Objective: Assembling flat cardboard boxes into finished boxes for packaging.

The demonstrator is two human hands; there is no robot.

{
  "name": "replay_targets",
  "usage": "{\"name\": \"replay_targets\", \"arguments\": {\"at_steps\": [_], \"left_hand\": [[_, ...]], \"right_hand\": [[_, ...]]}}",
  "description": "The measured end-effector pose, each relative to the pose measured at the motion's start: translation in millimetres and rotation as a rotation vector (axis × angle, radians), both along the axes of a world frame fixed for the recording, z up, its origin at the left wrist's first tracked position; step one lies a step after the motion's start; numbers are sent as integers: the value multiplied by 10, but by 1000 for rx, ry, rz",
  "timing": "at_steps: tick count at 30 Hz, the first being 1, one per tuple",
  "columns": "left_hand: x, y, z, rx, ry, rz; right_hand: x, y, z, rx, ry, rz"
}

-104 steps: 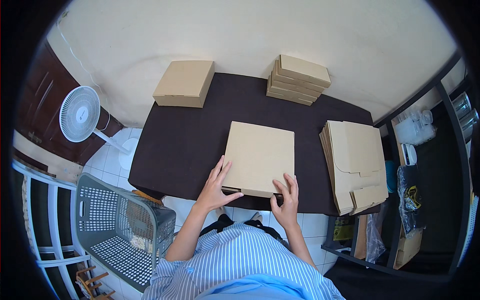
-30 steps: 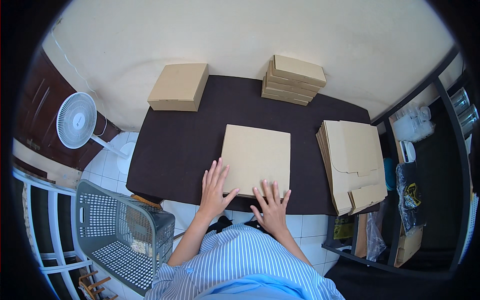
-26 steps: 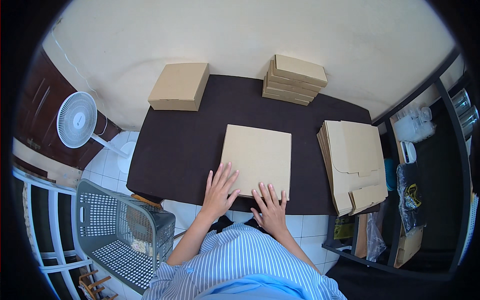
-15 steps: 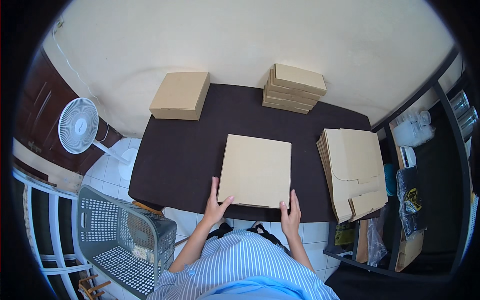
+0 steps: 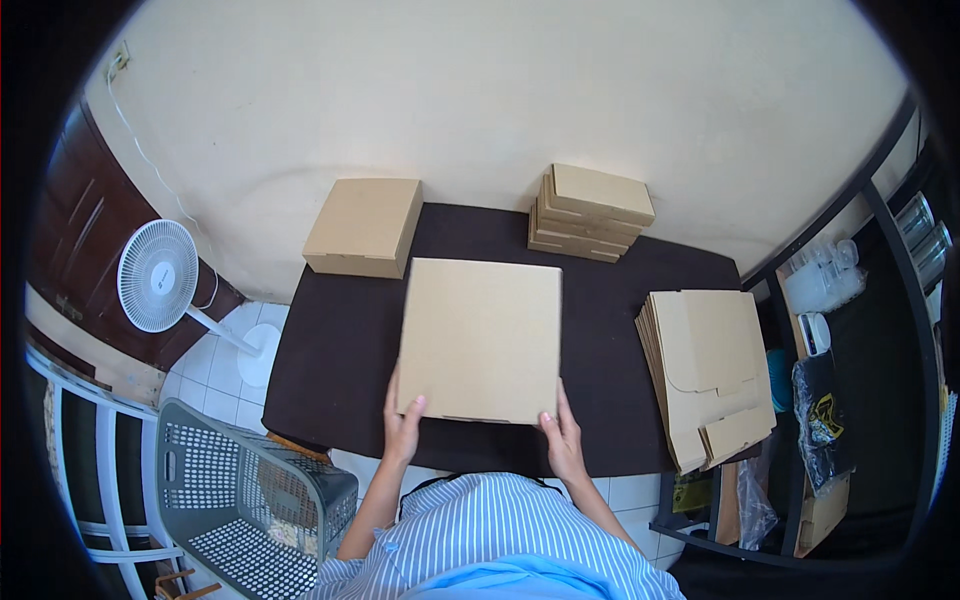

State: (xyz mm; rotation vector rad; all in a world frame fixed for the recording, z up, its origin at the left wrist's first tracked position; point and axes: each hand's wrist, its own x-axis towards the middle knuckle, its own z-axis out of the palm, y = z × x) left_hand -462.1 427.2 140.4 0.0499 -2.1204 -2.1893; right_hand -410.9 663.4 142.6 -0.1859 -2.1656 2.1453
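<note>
flat tan box [image 5: 481, 340] (square) mid-table

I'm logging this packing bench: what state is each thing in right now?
Flat cardboard box: closed, gripped at its near corners.
Left hand: gripping the box's near left corner.
Right hand: gripping the near right corner.
Single box: closed, overhanging the table's far left corner.
Stacked boxes: closed, piled unevenly.
Flat box blanks: unfolded, stacked.
Fan: upright; running or not, cannot tell.
Laundry basket: tilted on the floor.
</note>
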Motion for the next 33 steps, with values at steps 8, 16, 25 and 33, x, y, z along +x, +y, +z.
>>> {"name": "replay_targets", "arguments": {"at_steps": [8,16,25,33], "left_hand": [[-975,-160,282,88,-94,60],[-1763,35,-368,-64,-7,72],[-1424,489,-540,-3,-193,311],[-1837,547,-431,217,-222,93]], "right_hand": [[-1062,-227,203,-104,-14,20],[-1757,-69,-317,-188,-199,-9],[-1861,-303,-760,54,-81,-139],[-2331,-282,-896,168,-13,-148]]}}
